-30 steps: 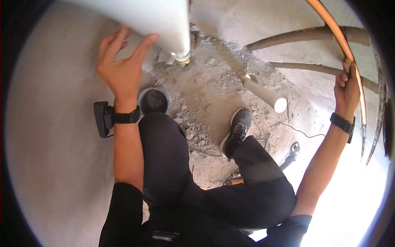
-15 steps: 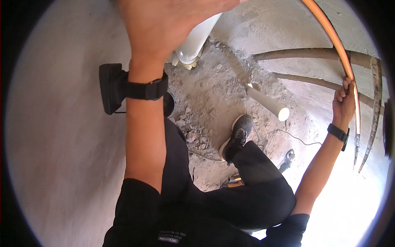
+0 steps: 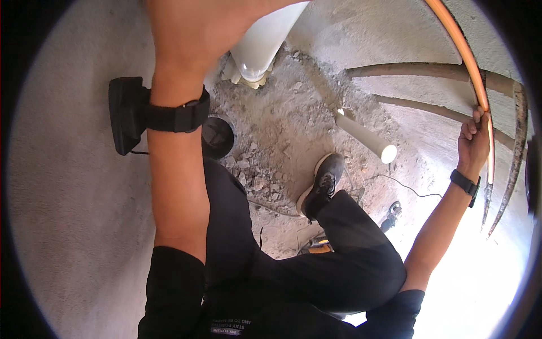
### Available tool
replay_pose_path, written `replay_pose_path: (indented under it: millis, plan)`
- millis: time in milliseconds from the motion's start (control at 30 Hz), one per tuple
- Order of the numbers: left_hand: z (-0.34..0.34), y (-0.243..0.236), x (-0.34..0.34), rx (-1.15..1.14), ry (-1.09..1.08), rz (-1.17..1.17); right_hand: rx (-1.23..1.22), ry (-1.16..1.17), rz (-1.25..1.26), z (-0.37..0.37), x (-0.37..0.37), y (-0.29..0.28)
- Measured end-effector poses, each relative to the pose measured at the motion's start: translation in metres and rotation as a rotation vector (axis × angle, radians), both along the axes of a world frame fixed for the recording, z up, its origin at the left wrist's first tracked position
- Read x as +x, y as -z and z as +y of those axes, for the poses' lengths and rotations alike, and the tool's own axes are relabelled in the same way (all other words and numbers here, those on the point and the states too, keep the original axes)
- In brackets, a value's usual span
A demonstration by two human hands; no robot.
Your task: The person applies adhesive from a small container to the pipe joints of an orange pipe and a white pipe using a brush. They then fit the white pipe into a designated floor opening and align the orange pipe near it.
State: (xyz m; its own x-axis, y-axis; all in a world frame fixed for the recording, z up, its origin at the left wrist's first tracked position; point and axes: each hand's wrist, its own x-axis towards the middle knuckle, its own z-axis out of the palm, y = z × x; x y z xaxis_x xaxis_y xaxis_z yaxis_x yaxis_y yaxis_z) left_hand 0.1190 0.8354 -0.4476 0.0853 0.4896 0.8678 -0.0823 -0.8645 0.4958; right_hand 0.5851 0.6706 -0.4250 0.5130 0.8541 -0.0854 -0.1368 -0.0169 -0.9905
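At the right, my right hand (image 3: 474, 138) is closed around the lower part of an orange pipe (image 3: 464, 51). The pipe curves down along the wall from the top edge, where its upper end leaves the view. My left hand (image 3: 189, 31) reaches up at the top left with its wrist bent. Its fingers lie beyond the upper edge, so what they hold or touch is hidden. Just beside that hand stands a thick white pipe (image 3: 270, 42), with ragged pale material around its base.
A thinner white pipe (image 3: 366, 137) juts from the rubble-strewn floor (image 3: 288, 121). A dark round opening (image 3: 218, 137) lies near my left forearm. Grooves (image 3: 412, 70) run along the right wall. A cable (image 3: 406, 186) and a yellow-black tool (image 3: 317, 246) lie near my legs.
My left arm has shifted left, uncovering more of the thick white pipe and the round opening. My right hand keeps its grip on the orange pipe, almost still.
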Motion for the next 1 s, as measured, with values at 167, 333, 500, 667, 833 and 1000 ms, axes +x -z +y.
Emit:
replay_pose_path:
  millis: [167, 333, 500, 667, 833, 1000]
  plan:
    - [-0.002, -0.005, -0.002, 0.079, -0.017, 0.022, 0.018, -0.041, 0.006, -0.002, 0.003, 0.001]
    - [-0.008, -0.008, -0.001, -0.029, -0.1, 0.12, 0.018, -0.045, 0.017, -0.005, 0.006, 0.002]
    - [-0.01, -0.008, -0.004, 0.031, -0.154, 0.162, 0.03, -0.052, 0.044, -0.002, 0.004, 0.005]
    - [-0.002, -0.004, -0.004, 0.151, -0.151, 0.19, 0.027, -0.029, 0.007, -0.003, 0.006, 0.005]
    - [-0.013, -0.008, -0.002, -0.049, -0.168, 0.207, 0.034, -0.011, -0.002, -0.003, 0.004, 0.007]
    - [-0.009, -0.009, -0.004, 0.031, -0.109, 0.202, 0.032, -0.028, 0.025, -0.004, 0.008, 0.008]
